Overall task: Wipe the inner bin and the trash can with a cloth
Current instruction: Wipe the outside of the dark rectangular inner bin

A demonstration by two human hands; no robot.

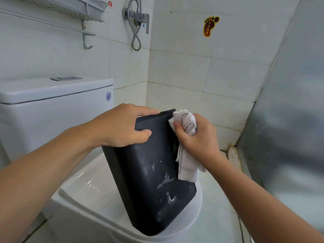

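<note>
Over the closed toilet lid (91, 183), head view: black bin (154, 181) stands tilted on one lower corner, mouth end up and leaning away, its broad side facing the camera. Left hand (122, 127) grips the top rim, thumb curled onto the near face, fingers (149, 112) hooked over the far edge; this hand carries the tilt. Right hand (194, 137) is closed round a bunched white cloth (186, 148), wad pressed against the bin's upper right edge, a loose tail hanging down along that side. Near face shows pale smears and a beaded, soapy-looking streak low down, not yet wiped. Whether this is the inner bin or the outer can cannot be told for sure; no second container is in view. Judgement: wiping of the outside is in hand, with most of the broad face left to do. To do it well, keep the left grip firm so the bin does not skid on the smooth lid; work from the rim downward in overlapping strokes so dirt moves one way; flatten the cloth for more contact and tuck the tail in so it does not drag. Turn the bin to reach the hidden sides and the inside. Tiled wall (192, 76) and cistern (52, 102) stand behind.
</note>
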